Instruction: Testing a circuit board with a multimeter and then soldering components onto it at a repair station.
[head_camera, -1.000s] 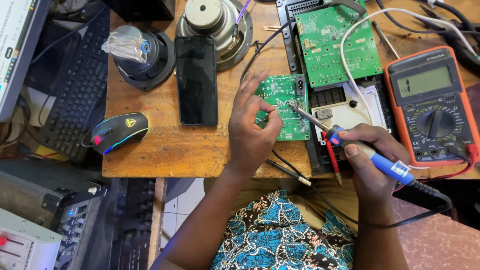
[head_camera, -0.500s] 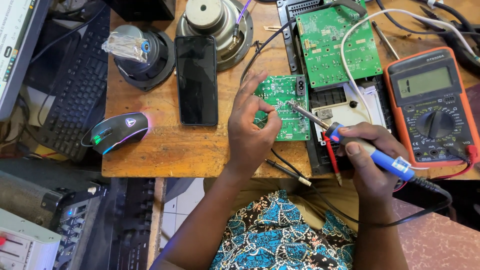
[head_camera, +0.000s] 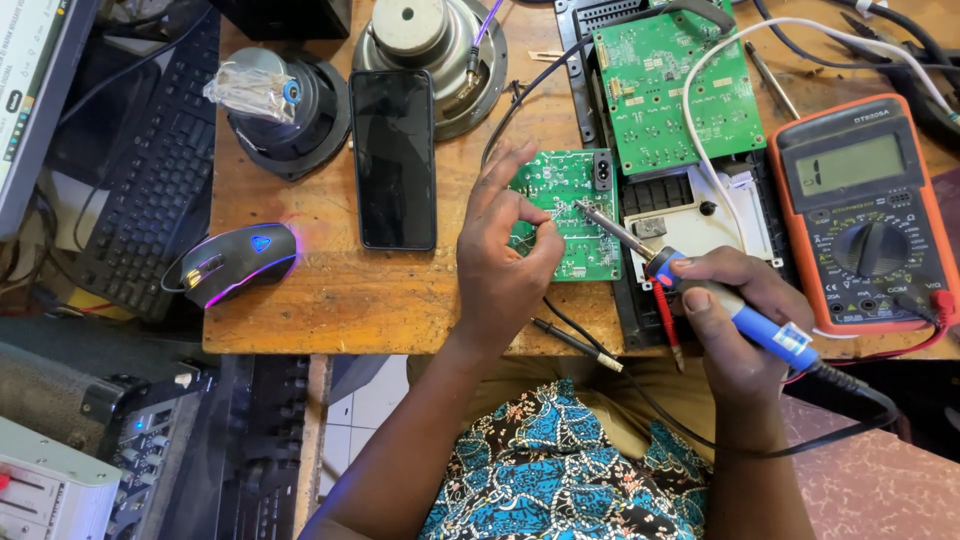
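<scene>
My left hand (head_camera: 505, 265) rests on the small green circuit board (head_camera: 565, 210) at mid-tabletop (head_camera: 330, 300), thumb and forefinger pinched together over it; can't tell if they hold anything. Right hand (head_camera: 735, 320) has its grip clamped on the blue-handled soldering iron (head_camera: 700, 285), tip touching the board. Black phone (head_camera: 392, 158) lies just left, orange multimeter (head_camera: 860, 210) to the right.

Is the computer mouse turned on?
On. The mouse on the table's left glows purple-pink along its edge, with a blue light on its back.
</scene>
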